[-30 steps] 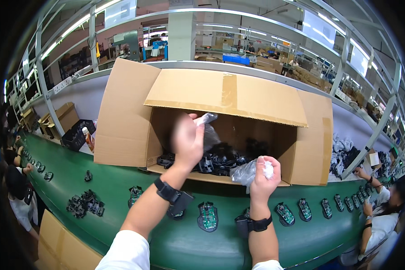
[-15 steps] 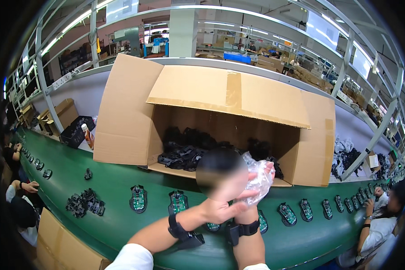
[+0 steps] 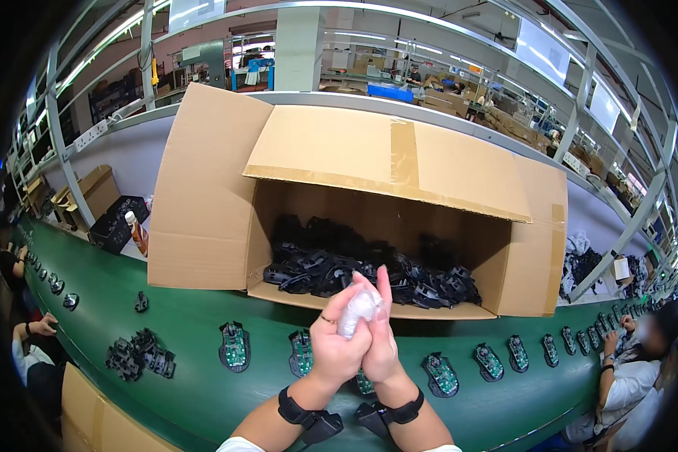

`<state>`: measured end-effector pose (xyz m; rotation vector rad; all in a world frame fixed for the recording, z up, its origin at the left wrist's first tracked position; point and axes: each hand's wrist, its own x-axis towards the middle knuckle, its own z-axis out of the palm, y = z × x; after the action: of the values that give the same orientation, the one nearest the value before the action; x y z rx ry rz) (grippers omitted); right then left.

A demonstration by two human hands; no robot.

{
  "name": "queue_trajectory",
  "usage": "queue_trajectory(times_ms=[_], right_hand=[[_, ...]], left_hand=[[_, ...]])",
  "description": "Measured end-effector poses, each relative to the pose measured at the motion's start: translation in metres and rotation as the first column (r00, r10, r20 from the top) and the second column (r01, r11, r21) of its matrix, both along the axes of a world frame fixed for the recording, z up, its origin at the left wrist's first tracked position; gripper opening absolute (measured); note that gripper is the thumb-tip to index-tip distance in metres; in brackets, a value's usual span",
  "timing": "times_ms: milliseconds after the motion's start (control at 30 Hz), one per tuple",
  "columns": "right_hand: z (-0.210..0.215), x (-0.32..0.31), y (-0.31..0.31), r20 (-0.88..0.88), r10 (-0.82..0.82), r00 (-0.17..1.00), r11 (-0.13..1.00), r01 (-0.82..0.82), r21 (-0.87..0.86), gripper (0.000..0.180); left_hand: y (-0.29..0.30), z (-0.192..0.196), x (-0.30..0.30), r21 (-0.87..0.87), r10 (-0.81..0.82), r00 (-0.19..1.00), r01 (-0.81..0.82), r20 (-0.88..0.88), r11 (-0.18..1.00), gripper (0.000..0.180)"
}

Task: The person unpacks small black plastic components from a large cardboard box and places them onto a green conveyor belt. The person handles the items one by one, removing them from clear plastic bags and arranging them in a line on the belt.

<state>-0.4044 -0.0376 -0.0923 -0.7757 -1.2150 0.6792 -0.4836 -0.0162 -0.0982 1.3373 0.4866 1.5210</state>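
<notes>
Between both palms a crumpled clear plastic bag (image 3: 360, 310) is squeezed into a small bundle. My left hand (image 3: 337, 345) wraps it from the left, thumb pressed on it. My right hand (image 3: 380, 343) closes round it from the other side, fingers pointing up. Both hands hover over the green conveyor belt (image 3: 279, 407), in front of a large open cardboard box (image 3: 196, 188). Inside the box lie many black plastic parts (image 3: 324, 267). Mouse bottoms with green circuit boards stand in a row along the belt, one (image 3: 235, 346) left of my hands and another (image 3: 440, 374) to the right.
A pile of black plastic parts (image 3: 139, 355) lies at the left of the belt, with a single part (image 3: 141, 301) behind it. A bottle (image 3: 137, 233) and a black crate (image 3: 119, 224) stand beyond. Co-workers sit at both sides, one (image 3: 618, 384) at the right.
My hands have drawn together and moved left, and the spread plastic bag is now balled up between them. The black parts in the box show more fully.
</notes>
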Motion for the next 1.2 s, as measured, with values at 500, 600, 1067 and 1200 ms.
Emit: queue_trajectory(times_ms=[500, 600, 1067, 1200], right_hand=[[0.016, 0.029, 0.005, 0.255, -0.570, 0.781, 0.769, 0.398, 0.500, 0.018], [0.025, 0.065, -0.003, 0.129, -0.740, 0.660, 0.624, 0.602, 0.497, 0.007], [0.051, 0.121, -0.051, -0.520, -0.408, 0.750, 0.777, 0.585, 0.233, 0.028], [0.054, 0.120, -0.055, -0.500, -0.378, 0.779, 0.810, 0.540, 0.229, 0.029]], left_hand=[[-0.022, 0.037, -0.009, -0.278, -0.580, 0.657, 0.742, 0.482, 0.610, 0.062], [0.000, 0.039, 0.000, 0.028, -0.444, 0.862, 0.464, -0.246, 0.886, 0.054], [0.202, 0.006, 0.161, 0.095, 0.299, -0.128, 0.772, -0.946, 0.628, 0.072], [0.201, -0.015, 0.177, 0.072, 0.277, -0.116, 0.806, -0.954, 0.587, 0.073]])
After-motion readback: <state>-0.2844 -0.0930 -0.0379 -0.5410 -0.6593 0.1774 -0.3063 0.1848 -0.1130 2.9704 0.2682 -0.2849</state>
